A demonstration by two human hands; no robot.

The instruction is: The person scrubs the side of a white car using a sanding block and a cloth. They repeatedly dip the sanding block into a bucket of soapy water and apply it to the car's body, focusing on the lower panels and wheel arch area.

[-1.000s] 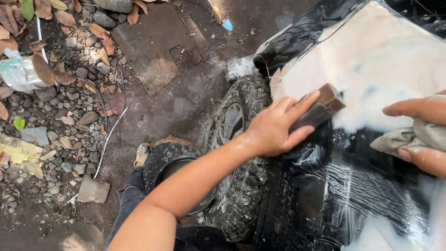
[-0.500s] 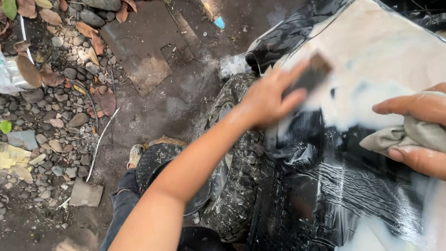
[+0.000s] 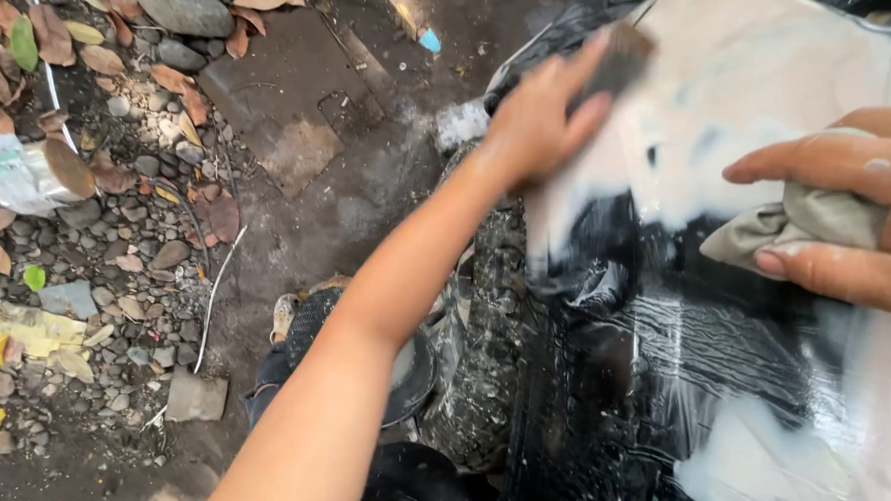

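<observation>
My left hand (image 3: 539, 116) presses a small dark block (image 3: 622, 56) against the soapy black glossy panel (image 3: 661, 370) of a vehicle, near the panel's upper left edge. White foam (image 3: 763, 84) covers the upper part of the panel, and more lies at the lower right. My right hand (image 3: 848, 213) comes in from the right edge and grips a crumpled grey-beige cloth (image 3: 802, 221) that rests on the wet panel. A knobby black tyre (image 3: 487, 332) sits under the panel, below my left forearm.
Wet dark ground with pebbles, dry leaves (image 3: 34, 32) and stones lies to the left. A crushed silver can (image 3: 23, 177) lies at the far left and a flat stone slab (image 3: 292, 104) at the upper middle. My foot (image 3: 297, 319) stands beside the tyre.
My left hand has slid the dark block up and away across the panel, from its middle to the foamy upper edge. My right hand has stayed put with the cloth.
</observation>
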